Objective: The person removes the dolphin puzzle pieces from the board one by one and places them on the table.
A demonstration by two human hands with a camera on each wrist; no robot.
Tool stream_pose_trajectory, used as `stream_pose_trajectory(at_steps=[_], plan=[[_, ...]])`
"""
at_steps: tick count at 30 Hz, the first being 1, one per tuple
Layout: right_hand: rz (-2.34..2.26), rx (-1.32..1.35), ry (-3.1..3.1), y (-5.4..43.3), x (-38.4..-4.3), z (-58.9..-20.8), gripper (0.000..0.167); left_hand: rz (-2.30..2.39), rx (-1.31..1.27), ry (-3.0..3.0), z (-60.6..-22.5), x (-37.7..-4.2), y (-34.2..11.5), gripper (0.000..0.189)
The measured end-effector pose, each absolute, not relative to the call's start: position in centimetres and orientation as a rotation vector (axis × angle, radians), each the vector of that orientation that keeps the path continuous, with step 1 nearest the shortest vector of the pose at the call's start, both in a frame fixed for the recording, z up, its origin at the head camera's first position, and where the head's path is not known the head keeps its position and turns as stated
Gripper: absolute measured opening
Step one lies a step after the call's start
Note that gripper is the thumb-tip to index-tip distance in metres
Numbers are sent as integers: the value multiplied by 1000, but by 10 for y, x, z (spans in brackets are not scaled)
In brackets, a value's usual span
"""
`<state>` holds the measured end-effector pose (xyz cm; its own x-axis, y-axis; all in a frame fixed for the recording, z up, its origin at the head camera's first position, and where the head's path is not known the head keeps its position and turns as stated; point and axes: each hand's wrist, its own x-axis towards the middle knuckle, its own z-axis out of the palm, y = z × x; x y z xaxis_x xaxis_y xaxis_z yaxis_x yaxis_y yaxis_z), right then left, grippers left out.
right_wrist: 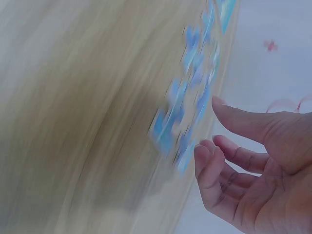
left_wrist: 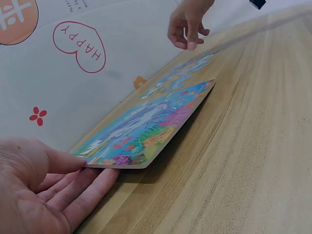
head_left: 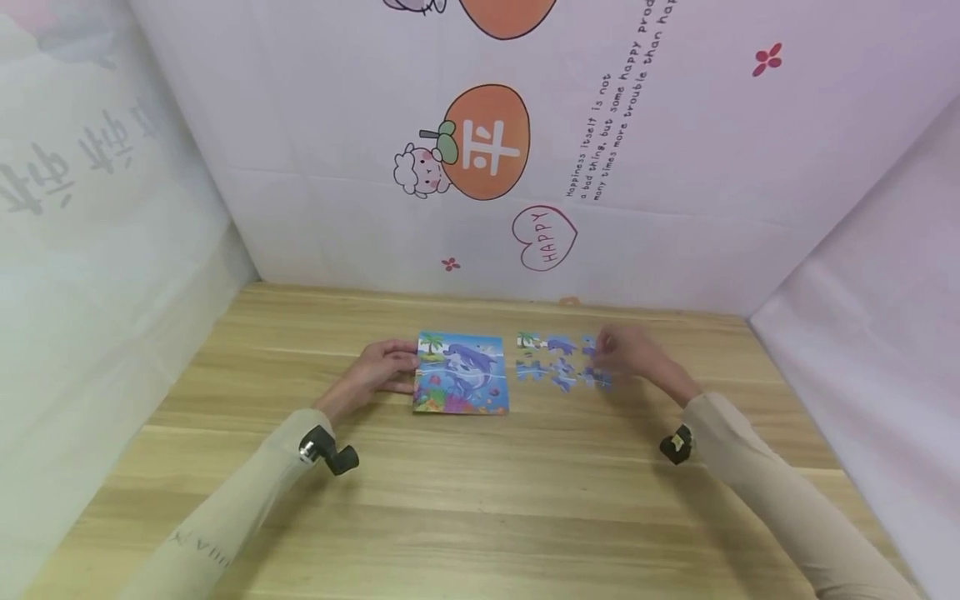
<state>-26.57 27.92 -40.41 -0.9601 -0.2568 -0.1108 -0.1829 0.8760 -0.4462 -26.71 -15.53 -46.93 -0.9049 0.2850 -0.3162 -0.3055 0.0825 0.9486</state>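
Note:
My left hand (head_left: 381, 367) grips the left edge of a square dolphin picture board (head_left: 461, 375), thumb on top and fingers underneath. In the left wrist view the near edge of the board (left_wrist: 146, 126) is lifted off the table. Right of it lie several loose jigsaw pieces (head_left: 562, 372) in two rows, with dolphin and palm tree parts on them. Over the right end of those pieces hovers my right hand (head_left: 628, 350). Its thumb stands apart from loosely bent fingers (right_wrist: 207, 165), and nothing shows between them in the right wrist view, where the pieces (right_wrist: 170, 122) are blurred.
The wooden table (head_left: 480, 500) meets a printed white cloth (head_left: 645, 250) behind the pieces. White cloth sides (head_left: 97, 250) rise at left and right. A small black camera (head_left: 330, 450) is worn on each wrist.

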Motion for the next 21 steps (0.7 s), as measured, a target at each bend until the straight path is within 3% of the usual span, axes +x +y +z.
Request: stream_pose_trajectory(at_steps=[9,12,21], plan=[[-877,-589,2777,194,-247,-419,13,1863,1,1908,-465,-268,-158,54],[-894,-656,2723,164,-243,-423,16,1861,10,1897,-467,-269,-159,54],[-893,-801,2602,102,-239,-433,59,1887,14,1907,-472,-267,-156,51]])
